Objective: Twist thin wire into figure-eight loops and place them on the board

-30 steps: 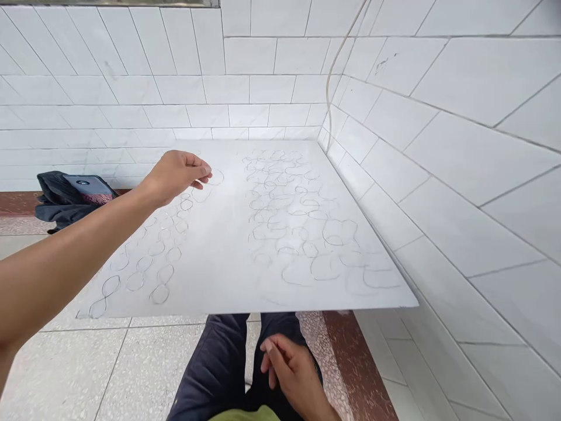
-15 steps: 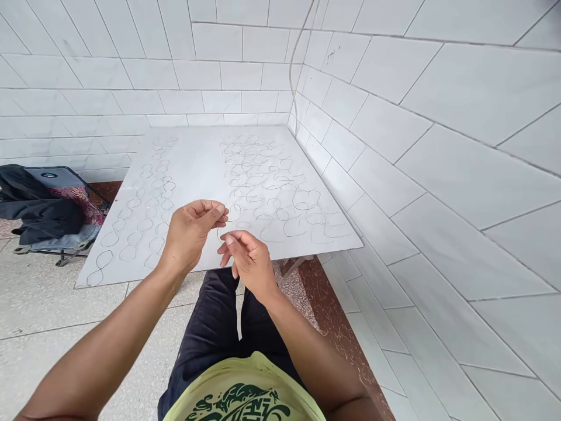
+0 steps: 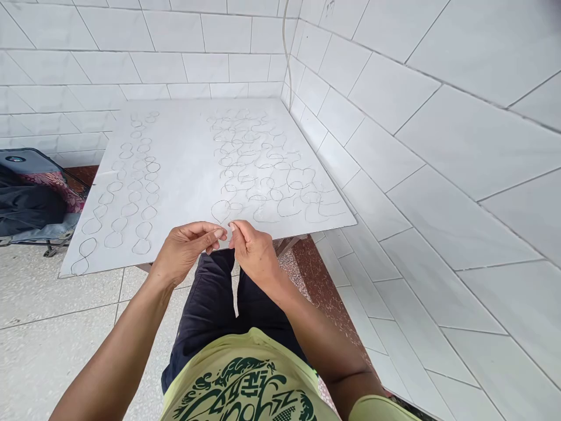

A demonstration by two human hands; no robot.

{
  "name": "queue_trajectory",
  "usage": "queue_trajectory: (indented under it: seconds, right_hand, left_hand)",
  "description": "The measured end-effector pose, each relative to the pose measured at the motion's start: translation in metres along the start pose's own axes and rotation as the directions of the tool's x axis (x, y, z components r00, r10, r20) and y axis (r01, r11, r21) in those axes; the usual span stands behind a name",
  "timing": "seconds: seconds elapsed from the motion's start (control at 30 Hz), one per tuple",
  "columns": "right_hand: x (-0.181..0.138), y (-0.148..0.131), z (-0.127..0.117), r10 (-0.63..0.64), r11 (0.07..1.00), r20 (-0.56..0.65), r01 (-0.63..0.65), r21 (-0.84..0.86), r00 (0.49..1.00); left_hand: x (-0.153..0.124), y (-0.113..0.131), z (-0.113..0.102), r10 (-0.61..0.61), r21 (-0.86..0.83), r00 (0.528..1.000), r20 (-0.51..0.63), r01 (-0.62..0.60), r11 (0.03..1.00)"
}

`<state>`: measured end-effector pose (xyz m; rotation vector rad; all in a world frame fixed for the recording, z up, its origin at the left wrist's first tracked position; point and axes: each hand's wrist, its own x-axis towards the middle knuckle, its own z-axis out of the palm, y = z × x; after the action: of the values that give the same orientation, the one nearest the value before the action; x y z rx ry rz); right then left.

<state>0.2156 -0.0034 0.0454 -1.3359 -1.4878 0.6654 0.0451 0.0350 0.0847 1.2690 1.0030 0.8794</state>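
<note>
A thin, dark, wire-like strand [image 3: 212, 211] bends into a round loop just beyond my fingertips, over the near edge of the white board [image 3: 184, 175]. My left hand [image 3: 189, 248] pinches one end between thumb and forefinger. Close beside it, my right hand [image 3: 258, 250] pinches the other end, thumb against the bent forefinger. The fingertips of both hands almost meet. Similar strands in figure-eight shapes [image 3: 119, 224] lie in columns on the board's left side. Many loose curved strands [image 3: 276, 156] overlap on its right side.
A folding chair [image 3: 33, 162] with dark cloth [image 3: 30, 199] on it stands at the left. Tiled walls meet behind the board and along its right side, with a pale cable [image 3: 286, 52] down the corner. My legs [image 3: 210, 298] are at the near edge.
My hands have drawn together, and the strand between them now shows as a round loop. My right hand's fingers have closed in more. The view has tilted down.
</note>
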Motion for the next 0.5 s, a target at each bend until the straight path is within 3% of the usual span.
queue_trajectory:
  seconds: [0.17, 0.3, 0.5]
  right_hand:
    - [-0.001, -0.004, 0.005, 0.067, 0.997, -0.02, -0.067, -0.023, 0.998]
    - [0.0, -0.005, 0.009, 0.153, 0.985, -0.021, -0.151, 0.082, 0.988]
    - [0.0, 0.002, 0.018, 0.26, 0.955, -0.074, -0.245, 0.168, 0.963]
  left_hand:
    - [-0.007, -0.014, 0.001, 0.02, -0.153, 0.998, 0.066, -0.01, 0.988]
    - [-0.008, -0.024, -0.002, 0.034, -0.17, 0.995, 0.098, -0.017, 0.985]
    - [-0.009, -0.033, -0.008, 0.055, -0.126, 0.998, 0.033, -0.05, 0.991]
